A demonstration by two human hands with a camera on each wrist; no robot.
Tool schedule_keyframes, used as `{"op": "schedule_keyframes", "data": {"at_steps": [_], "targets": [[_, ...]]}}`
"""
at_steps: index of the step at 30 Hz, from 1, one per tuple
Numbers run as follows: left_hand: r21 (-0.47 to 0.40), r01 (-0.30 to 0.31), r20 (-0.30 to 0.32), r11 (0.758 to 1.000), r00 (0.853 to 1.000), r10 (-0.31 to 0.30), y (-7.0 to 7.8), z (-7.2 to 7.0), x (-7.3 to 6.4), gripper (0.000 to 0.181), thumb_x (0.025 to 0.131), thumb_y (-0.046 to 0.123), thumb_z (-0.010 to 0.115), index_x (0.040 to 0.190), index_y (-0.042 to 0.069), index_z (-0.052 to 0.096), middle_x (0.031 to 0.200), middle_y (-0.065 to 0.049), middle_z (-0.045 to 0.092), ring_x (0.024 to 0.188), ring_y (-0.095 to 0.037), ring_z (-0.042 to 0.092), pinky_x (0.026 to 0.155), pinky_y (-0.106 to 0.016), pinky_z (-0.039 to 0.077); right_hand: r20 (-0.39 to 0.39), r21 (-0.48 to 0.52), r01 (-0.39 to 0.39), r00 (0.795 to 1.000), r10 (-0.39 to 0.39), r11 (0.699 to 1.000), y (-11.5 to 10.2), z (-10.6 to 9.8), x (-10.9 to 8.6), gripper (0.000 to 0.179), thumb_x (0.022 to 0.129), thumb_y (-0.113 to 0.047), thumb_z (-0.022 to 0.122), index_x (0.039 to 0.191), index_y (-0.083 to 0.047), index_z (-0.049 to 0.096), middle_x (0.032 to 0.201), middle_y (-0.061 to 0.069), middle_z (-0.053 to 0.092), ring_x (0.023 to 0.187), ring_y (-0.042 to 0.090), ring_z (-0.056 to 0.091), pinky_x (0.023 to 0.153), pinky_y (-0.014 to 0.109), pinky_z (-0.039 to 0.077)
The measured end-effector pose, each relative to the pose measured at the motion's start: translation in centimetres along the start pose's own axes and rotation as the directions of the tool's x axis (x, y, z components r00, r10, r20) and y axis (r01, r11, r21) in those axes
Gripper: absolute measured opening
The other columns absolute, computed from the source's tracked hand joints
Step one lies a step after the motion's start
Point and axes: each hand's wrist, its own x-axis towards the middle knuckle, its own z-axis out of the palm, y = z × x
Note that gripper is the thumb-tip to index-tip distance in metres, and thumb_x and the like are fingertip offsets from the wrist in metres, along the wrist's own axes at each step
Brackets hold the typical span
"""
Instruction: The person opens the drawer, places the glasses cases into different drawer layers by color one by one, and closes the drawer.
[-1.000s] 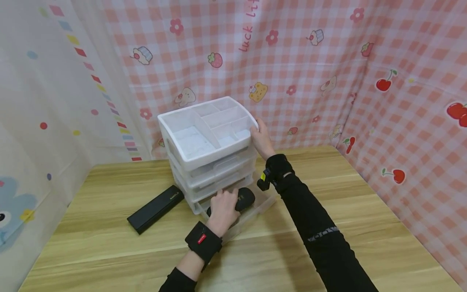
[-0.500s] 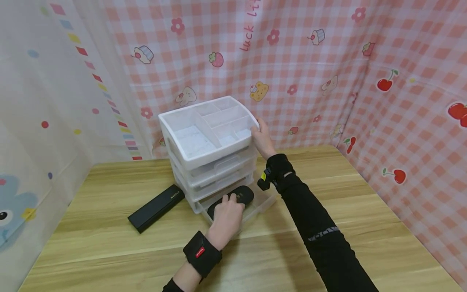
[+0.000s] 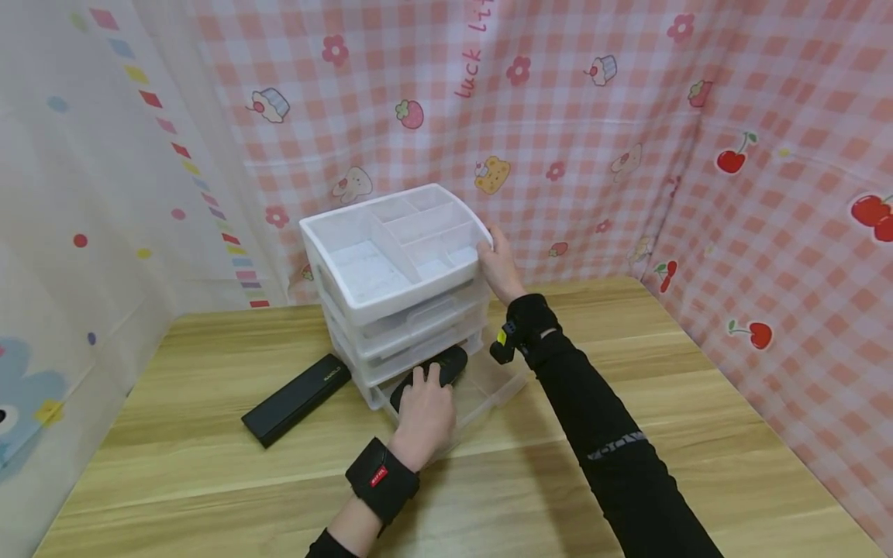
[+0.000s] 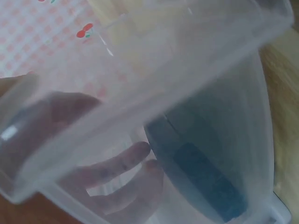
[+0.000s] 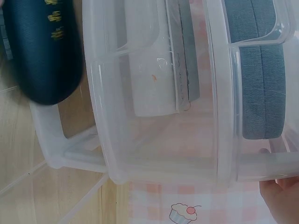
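A white drawer organizer stands on the wooden table, its clear bottom drawer pulled out. Inside that drawer lies a black glasses case with rounded ends; in the right wrist view the case shows gold characters. My left hand reaches over the drawer's front, fingertips pressing on the case. Through the translucent plastic in the left wrist view, its fingers touch the edge of the case. My right hand grips the organizer's upper right corner, thumb on the top rim.
A long black box lies on the table left of the organizer. In the right wrist view, a white item and a grey fabric-like item sit in the upper drawers. Patterned curtains stand behind and beside the table.
My left hand first drew back over the case, then moved forward. The case has shifted back and left, deeper into the drawer. My right hand keeps its hold on the organizer.
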Motion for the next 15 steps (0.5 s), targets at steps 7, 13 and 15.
{"op": "schedule_keyframes", "data": {"at_steps": [7,13,15], "targets": [[-0.006,0.068,0.059,0.998,0.996,-0.068,-0.54,-0.09,0.31,0.022,0.090,0.013,0.056,0.079,-0.002,0.067,0.108,-0.017,0.053,0.095,-0.032,0.049,0.064,-0.038,0.049,-0.002,-0.005,0.018,1.000,-0.018,1.000,0.21,0.09,0.07,0.040,0.098,-0.012,0.032,0.136,-0.001,0.039,0.136,0.019,0.046,0.119,0.030,0.046,0.108,0.046,0.035],[0.012,0.112,0.135,0.994,0.984,-0.113,-0.63,-0.13,0.35,0.021,0.089,0.014,0.057,0.080,-0.003,0.065,0.101,-0.016,0.056,0.099,-0.031,0.048,0.068,-0.038,0.047,-0.010,-0.010,0.033,0.999,-0.033,0.999,0.17,0.07,0.05,0.040,0.097,-0.011,0.033,0.135,-0.001,0.040,0.135,0.019,0.046,0.118,0.029,0.047,0.107,0.046,0.035],[0.028,0.115,0.138,0.993,0.983,-0.118,-0.58,-0.07,0.39,0.023,0.090,0.016,0.056,0.088,-0.004,0.066,0.099,-0.016,0.059,0.100,-0.031,0.049,0.070,-0.038,0.046,-0.010,-0.004,0.034,0.999,-0.034,0.999,0.17,0.05,0.08,0.040,0.097,-0.010,0.032,0.134,0.001,0.040,0.135,0.019,0.046,0.118,0.030,0.047,0.106,0.046,0.035]]}}
